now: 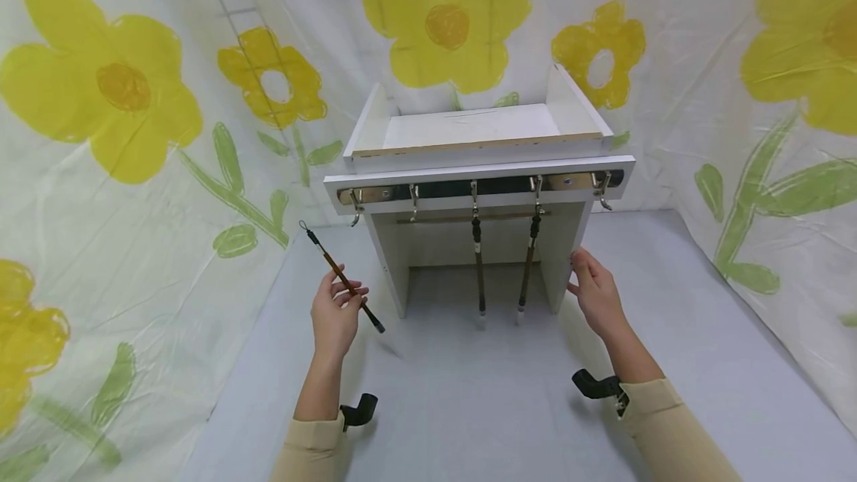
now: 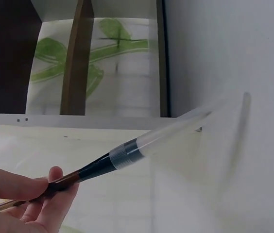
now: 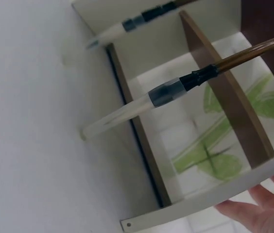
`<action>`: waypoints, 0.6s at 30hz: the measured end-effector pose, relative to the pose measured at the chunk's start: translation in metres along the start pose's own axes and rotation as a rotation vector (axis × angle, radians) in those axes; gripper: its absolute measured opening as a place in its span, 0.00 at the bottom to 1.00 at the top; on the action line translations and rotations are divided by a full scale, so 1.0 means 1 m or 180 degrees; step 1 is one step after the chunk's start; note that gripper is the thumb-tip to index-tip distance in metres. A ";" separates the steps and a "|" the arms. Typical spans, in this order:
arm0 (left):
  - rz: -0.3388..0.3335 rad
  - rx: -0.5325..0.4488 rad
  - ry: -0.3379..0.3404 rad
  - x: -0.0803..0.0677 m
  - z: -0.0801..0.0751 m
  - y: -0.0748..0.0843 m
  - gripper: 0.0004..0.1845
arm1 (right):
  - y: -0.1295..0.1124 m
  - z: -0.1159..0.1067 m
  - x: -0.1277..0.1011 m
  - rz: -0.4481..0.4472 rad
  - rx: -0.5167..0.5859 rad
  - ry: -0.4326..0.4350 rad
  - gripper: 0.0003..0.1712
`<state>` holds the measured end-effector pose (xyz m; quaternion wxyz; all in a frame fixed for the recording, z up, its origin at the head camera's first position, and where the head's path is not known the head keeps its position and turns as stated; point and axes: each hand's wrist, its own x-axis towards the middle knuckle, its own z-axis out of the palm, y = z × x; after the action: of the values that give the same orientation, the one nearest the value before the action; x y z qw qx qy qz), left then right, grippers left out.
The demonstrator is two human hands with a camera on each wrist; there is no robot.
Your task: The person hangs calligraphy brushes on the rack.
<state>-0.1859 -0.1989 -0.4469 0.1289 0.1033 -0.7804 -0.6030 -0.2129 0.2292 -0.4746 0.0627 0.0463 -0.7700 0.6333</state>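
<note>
Left hand (image 1: pixel 335 315) pinches brush (image 1: pixel 343 278) mid-shaft. Long axis diagonal: capped tip down-right of the grip, toward rack (image 1: pixel 478 169); loop end up-left. Right hand (image 1: pixel 594 292) fingers straight, resting on rack's right side panel, holding nothing.

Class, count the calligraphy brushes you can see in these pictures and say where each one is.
3. One brush is held in the left hand; two hang from hooks on the white rack: middle brush and right brush. None seems hidden.

No readable text, labels, brands or numbers anywhere; only flower print on backdrop (image 1: pixel 120 95).
</note>
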 end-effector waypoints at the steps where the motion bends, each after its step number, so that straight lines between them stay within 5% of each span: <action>1: 0.0070 0.0000 0.0025 -0.001 0.000 0.001 0.34 | 0.000 0.000 0.000 -0.0005 0.0006 0.0003 0.36; 12: 0.0969 -0.0025 0.0132 -0.024 0.004 0.023 0.33 | 0.001 0.000 -0.001 -0.0036 -0.0014 0.0022 0.35; 18: 0.1053 0.0024 0.0108 -0.033 0.006 0.035 0.33 | 0.001 0.000 0.000 -0.0065 0.0003 0.0037 0.36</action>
<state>-0.1567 -0.1739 -0.4174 0.2392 -0.0159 -0.7868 -0.5688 -0.2127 0.2289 -0.4758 0.0735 0.0504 -0.7689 0.6332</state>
